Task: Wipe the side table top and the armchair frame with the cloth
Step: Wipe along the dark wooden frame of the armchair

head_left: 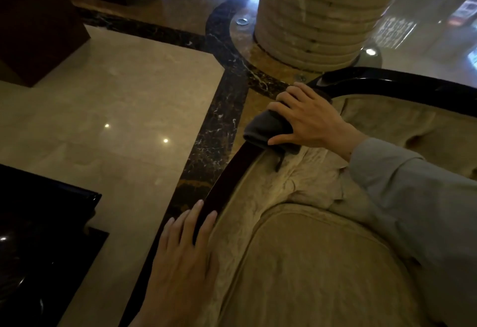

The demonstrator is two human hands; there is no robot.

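A dark grey cloth (265, 129) lies folded over the armchair's dark glossy wooden frame (227, 179) near its back corner. My right hand (309, 117) presses down on the cloth, fingers spread over it, thumb on the inner side. My left hand (184, 251) rests flat on the same arm rail lower down, fingers extended, holding nothing. The frame curves on behind the right hand as a black top rail (387, 86). The black glossy side table (46, 213) stands at the lower left, only partly in view.
The armchair has a beige patterned seat cushion (317, 270) and padding. A ribbed stone column (317, 14) stands just behind the chair. Polished marble floor (116, 109) with dark inlay bands lies to the left. A dark wooden cabinet (33, 24) is at the upper left.
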